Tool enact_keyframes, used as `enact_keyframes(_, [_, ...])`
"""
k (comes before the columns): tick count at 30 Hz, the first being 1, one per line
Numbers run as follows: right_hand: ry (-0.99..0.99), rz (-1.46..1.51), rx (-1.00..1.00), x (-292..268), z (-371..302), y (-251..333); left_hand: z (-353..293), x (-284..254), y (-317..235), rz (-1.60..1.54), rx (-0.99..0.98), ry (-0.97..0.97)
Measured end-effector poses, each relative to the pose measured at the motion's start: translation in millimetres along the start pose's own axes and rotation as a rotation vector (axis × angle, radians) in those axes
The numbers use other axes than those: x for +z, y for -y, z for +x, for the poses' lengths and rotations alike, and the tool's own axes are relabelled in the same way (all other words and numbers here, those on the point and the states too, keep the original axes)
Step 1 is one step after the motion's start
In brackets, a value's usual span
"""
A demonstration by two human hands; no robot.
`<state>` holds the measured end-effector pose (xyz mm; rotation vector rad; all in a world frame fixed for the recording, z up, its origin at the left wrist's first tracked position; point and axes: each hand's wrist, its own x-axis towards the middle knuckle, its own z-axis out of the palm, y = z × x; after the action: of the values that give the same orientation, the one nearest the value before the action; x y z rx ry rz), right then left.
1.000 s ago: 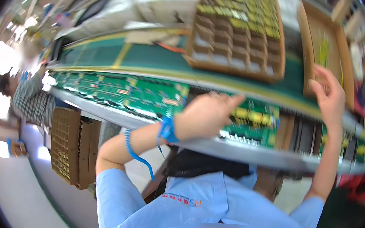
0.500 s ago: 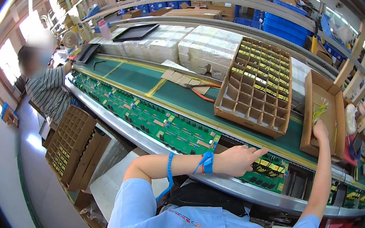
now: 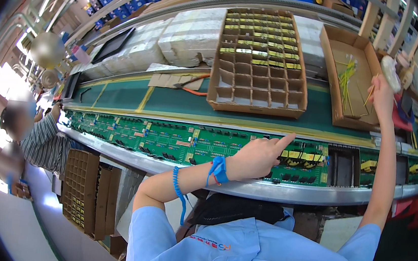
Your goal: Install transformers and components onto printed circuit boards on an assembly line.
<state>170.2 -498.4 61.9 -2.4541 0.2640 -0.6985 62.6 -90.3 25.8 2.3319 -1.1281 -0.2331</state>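
My left hand (image 3: 257, 158) rests over a green circuit board (image 3: 212, 146), index finger stretched out beside yellow-labelled transformers (image 3: 300, 156); I see nothing in it. A blue wrist strap (image 3: 218, 170) with a coiled cord is round that wrist. My right hand (image 3: 382, 95) is closed in a pinch on thin yellow strips (image 3: 369, 98) at the right side of a shallow cardboard box (image 3: 335, 75). In that box lies a loose bundle of yellow-green strips (image 3: 347, 79); whether they are wires or ties I cannot tell.
A divided carton (image 3: 254, 110) of yellow-labelled parts stands beyond the board row. Orange-handled pliers (image 3: 193, 89) lie on the green bench. White foam blocks (image 3: 191, 34) line the back. A metal rail (image 3: 243, 187) runs along the front. A person in a striped shirt (image 3: 47, 144) works at far left.
My right hand has risen from inside the cardboard box toward its right side, thin yellow strips now in its fingers. The view has turned; my left hand stays over the circuit board.
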Motion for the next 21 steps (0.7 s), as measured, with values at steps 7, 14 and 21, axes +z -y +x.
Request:
enact_keyframes(7, [0.120, 0.662, -0.038, -20, -89, 55, 8, 3, -5, 0.038, -0.011, 0.011])
enact_keyframes(14, [0.394, 0.718, 0.020, -18, -147, 50, 17, -1, -5, 0.010, -0.036, 0.008])
enact_keyframes(21, [0.418, 0.581, -0.103, 3, -166, 36, 22, 3, -10, 0.003, -0.104, 0.057])
